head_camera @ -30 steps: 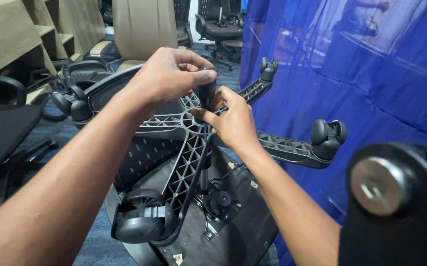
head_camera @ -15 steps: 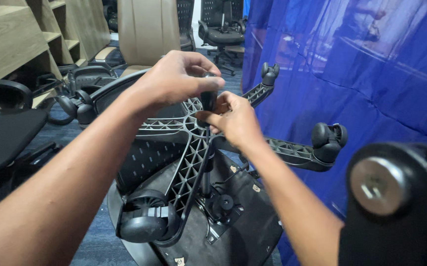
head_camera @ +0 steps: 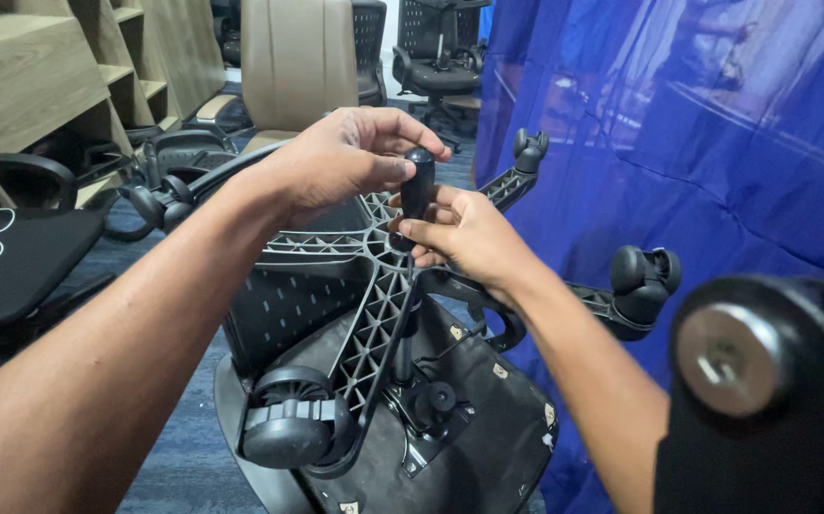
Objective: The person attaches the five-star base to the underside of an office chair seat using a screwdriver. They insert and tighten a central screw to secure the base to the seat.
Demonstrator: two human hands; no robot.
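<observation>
An office chair lies upside down with its black star base [head_camera: 369,286] facing me. A black cylinder [head_camera: 418,186] sticks up from the hub of the base. My left hand [head_camera: 341,157] pinches the cylinder's top from the left with thumb and fingers. My right hand [head_camera: 464,233] wraps around its lower part at the hub. A castor wheel [head_camera: 288,428] is on the near arm, another castor [head_camera: 642,271] on the right arm and a third castor [head_camera: 529,143] at the far arm. The underside of the seat [head_camera: 469,428] shows below.
A blue curtain [head_camera: 697,143] hangs close on the right. A black part with a metal bolt [head_camera: 726,357] fills the near right corner. Wooden shelves [head_camera: 41,76], a beige chair back [head_camera: 298,57] and other black chairs [head_camera: 436,57] stand behind. A black seat [head_camera: 3,257] is at left.
The cylinder has come higher out of the hub and more of it shows between my hands. The view has shifted slightly, with the base sitting a little lower and to the right.
</observation>
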